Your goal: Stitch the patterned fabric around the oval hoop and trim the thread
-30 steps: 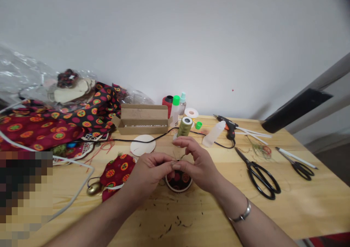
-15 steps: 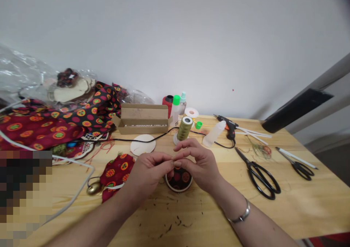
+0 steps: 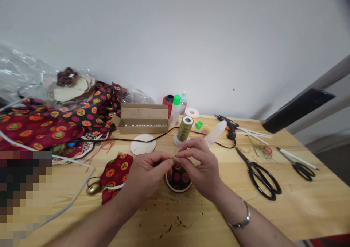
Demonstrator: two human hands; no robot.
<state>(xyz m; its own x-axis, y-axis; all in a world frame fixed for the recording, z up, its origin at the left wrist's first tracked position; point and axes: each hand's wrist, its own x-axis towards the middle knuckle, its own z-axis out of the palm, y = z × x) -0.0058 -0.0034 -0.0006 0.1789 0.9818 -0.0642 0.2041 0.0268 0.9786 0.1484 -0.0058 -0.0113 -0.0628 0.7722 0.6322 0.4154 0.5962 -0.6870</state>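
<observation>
Far to the left of the olive thread spool (image 3: pixel 185 130), patterned cloth (image 3: pixel 79 126) is heaped under a clear plastic bag (image 3: pixel 16 64). Nearer the person, to the spool's lower left, a brass-coloured piece (image 3: pixel 94 188) is seen just beside a maroon patterned piece (image 3: pixel 119 170), which is partly covered by the left forearm. Just left of the spool, an open cardboard box (image 3: pixel 143 129) and a white disc (image 3: pixel 136 146) are crossed or bordered by a black cord.

The left hand (image 3: pixel 149 170) is held below and left of the spool, its forearm slanted in from the lower left, thumb and forefinger pinched narrow. Below the spool, a dark round patterned piece (image 3: pixel 178 181) with a white rim is placed between the two hands, its upper part lying under their meeting fingertips. What is gripped there is too small to be told.

The right hand (image 3: pixel 203 166) is held just below and right of the spool, thumb and forefinger also pinched narrow, the other fingers curled loosely; a metal bracelet (image 3: pixel 248 217) is worn at the wrist.

Right of the spool, a translucent bottle (image 3: pixel 218 131) is partly hidden by that hand. Farther right, a glue gun (image 3: pixel 232 133), large scissors (image 3: pixel 249 163) and small scissors (image 3: pixel 296 165) are laid out.
</observation>
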